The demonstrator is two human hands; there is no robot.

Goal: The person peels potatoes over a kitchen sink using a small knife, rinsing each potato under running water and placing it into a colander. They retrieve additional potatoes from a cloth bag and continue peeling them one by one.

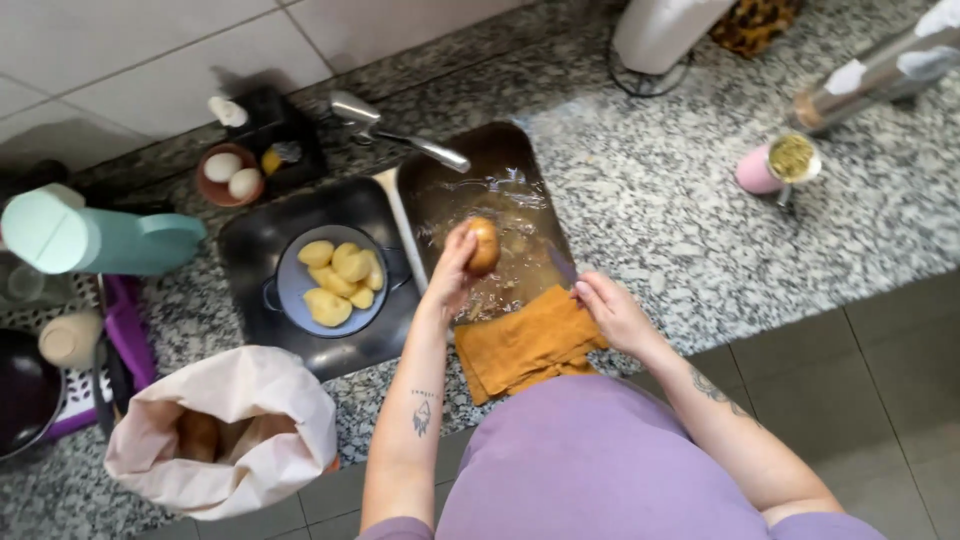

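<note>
— While the left hand (452,272) held a brown potato (484,245) tight over the sink (500,150), what did the right hand (612,312) do?
— It gripped a knife (561,265) close by. Peeling looked underway; careful turning seemed needed.

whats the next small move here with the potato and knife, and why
Probably bring the knife in the right hand across to the potato and start a peel. The left hand holds it, skin on, over the sink, blade apart from it, while peeled pieces already sit in the pot.
</note>
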